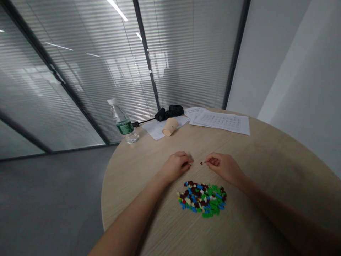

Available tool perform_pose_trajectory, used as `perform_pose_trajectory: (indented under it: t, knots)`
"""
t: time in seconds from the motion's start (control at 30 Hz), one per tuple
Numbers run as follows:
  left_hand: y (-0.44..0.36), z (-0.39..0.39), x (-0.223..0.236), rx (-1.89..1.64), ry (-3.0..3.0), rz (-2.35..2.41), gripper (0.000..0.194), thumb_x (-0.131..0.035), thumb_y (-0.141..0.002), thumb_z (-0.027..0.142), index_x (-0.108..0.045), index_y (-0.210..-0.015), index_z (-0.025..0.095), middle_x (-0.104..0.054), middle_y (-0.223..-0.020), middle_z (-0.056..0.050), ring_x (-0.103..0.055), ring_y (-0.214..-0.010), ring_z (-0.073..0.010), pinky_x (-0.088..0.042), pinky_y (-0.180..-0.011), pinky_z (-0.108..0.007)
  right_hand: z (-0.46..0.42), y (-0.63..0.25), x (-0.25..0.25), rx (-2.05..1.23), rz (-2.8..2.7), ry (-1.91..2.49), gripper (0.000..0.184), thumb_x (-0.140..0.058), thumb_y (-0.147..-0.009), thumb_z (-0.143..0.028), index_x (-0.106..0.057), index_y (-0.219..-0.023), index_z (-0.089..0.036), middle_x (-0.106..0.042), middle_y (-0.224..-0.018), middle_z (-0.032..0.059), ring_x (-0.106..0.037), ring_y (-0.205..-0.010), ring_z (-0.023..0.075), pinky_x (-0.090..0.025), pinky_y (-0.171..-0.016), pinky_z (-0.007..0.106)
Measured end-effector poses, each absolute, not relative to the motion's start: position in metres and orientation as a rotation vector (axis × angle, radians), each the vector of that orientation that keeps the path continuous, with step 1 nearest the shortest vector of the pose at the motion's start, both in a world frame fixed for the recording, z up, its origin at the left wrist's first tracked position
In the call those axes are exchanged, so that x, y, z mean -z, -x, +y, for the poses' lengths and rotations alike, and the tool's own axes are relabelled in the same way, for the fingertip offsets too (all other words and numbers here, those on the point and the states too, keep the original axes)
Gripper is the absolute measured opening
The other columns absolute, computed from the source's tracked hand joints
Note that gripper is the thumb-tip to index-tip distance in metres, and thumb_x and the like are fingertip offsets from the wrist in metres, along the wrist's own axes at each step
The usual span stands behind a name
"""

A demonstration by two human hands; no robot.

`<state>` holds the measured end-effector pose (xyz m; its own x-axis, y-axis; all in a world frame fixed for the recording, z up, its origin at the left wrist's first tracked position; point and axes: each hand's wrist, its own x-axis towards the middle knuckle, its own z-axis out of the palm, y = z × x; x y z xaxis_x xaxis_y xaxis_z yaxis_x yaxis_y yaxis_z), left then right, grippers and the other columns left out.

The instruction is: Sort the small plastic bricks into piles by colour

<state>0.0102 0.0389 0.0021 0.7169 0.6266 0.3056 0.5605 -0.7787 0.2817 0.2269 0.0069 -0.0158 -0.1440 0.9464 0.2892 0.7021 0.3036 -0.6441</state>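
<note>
Beyond a pile of small toy building bricks (pixel 202 198) in brown, green, blue, cream and some red, both of my hands rest low over the table. My left hand (pixel 175 166) is closed, thumb and fingers together around a small cream brick (pixel 190 164), mostly covered by the fingertips. To the right, my right hand (pixel 223 165) pinches a thin dark brown piece between thumb and forefinger. Just left of those fingertips sits a small brown brick (pixel 201 163); whether it touches the held piece I cannot tell. A gap separates the two hands.
The round wooden table (pixel 128 199) has a curved left edge. Toward its far side are a water bottle (pixel 125 126) with a green label, a paper cup (pixel 170 127) on its side, a black bundled item (pixel 170 112) and printed sheets (pixel 221 121). Behind stands a glass partition with blinds (pixel 186 53).
</note>
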Motion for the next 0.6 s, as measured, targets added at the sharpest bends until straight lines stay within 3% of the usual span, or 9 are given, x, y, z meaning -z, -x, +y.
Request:
perform_pose_trajectory:
  t: [0.27,0.6]
  knots:
    - [-0.013,0.033,-0.009,-0.58,-2.743,1.009,0.015,-0.057,-0.081,0.02,-0.065,-0.092,0.014,-0.061,-0.09,-0.007,-0.057,-0.085,-0.016,-0.046,-0.08,-0.028,0.009,-0.23,0.017,-0.23,-2.043,1.438,0.007,-0.059,-0.073,-0.019,-0.065,-0.07,-0.02,-0.067,-0.074,0.0039,-0.059,-0.072,0.0179,-0.044,-0.066,0.029]
    - [-0.011,0.031,-0.013,-0.595,-2.77,1.023,0.014,-0.051,-0.083,0.021,-0.064,-0.088,0.016,-0.06,-0.089,-0.006,-0.056,-0.086,-0.0166,-0.046,-0.08,-0.03,0.012,-0.233,0.023,-0.274,-2.07,1.408,0.009,-0.057,-0.076,-0.022,-0.066,-0.075,-0.019,-0.066,-0.077,0.0041,-0.059,-0.074,0.0172,-0.044,-0.067,0.028]
